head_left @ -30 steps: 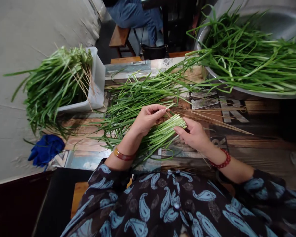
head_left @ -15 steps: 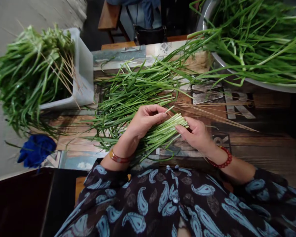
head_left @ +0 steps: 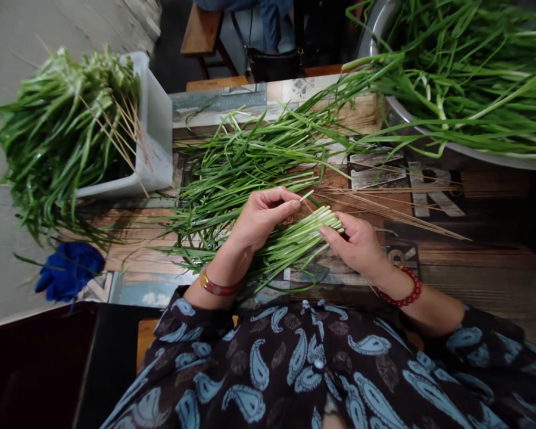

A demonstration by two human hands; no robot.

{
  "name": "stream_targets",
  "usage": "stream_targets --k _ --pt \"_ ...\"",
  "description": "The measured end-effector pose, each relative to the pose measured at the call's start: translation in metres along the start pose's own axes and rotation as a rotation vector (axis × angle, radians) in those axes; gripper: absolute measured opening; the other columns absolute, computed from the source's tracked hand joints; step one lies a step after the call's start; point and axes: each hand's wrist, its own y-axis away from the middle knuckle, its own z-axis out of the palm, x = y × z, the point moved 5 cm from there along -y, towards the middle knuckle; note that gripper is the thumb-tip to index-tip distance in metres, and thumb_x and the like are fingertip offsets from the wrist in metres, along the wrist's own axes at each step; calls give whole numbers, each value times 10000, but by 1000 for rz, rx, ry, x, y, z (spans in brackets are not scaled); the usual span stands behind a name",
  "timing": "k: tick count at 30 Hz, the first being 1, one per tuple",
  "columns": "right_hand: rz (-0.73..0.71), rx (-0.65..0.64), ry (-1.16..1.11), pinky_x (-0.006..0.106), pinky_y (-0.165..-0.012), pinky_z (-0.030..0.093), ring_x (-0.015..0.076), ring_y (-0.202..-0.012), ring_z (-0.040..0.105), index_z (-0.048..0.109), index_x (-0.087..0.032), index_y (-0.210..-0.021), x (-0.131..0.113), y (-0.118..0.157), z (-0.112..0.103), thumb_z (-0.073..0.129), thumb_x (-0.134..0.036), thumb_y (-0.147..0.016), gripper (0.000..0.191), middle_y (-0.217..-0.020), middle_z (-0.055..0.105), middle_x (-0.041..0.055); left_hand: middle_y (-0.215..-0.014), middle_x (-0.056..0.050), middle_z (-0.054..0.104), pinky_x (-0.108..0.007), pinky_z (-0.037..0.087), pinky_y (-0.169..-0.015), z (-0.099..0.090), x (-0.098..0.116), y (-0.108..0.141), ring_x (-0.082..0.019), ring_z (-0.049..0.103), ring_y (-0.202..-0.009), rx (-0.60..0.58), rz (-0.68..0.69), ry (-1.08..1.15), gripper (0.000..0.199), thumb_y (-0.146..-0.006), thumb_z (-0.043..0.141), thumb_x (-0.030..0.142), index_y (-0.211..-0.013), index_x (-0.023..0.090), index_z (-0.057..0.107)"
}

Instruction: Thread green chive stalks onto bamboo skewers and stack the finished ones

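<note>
In your left hand (head_left: 256,217) the fingers (head_left: 283,193) pinch one stalk (head_left: 308,195); your right hand (head_left: 357,243) closes on the pale ends of a bundle (head_left: 301,232), over the surface (head_left: 134,257). Loose greens (head_left: 250,161) lie just beyond, thin sticks (head_left: 411,218) rightward; outermost, full tub (head_left: 158,140) left, heaped basin (head_left: 373,37) right.

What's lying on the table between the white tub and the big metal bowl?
In the head view, a loose pile of long green stalks lies on the table between the white tub and the metal bowl.
</note>
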Motion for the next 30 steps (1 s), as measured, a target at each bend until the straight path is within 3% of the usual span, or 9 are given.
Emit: stream_targets --k 14,22,30 --pt "1 5 0 224 -552 382 109 -525 493 587 -186 -737 0 0 0 569 -285 -851 152 -590 577 -26 -710 -2 623 -220 372 -569 -1 0 0 -74 494 -607 -21 29 -48 118 -734 781 295 -767 181 778" --pt "-2 -1 13 229 -557 382 111 -530 490 572 -188 -722 -1 0 0 560 -291 -854 167 -606 585 -19 -691 -17 646 -247 388 -621 0 10 1 -106 522 -641 -3 138 -187 119 -745 769 293 -746 174 774" --pt "8 -1 36 231 -550 377 117 -544 496 579 -188 -734 0 0 0 559 -306 -855 170 -611 594 -12 -677 -20 639 -259 370 -598 1 13 1 -116 517 -631 -5 149 -269 123 -740 760 294 -721 173 765"
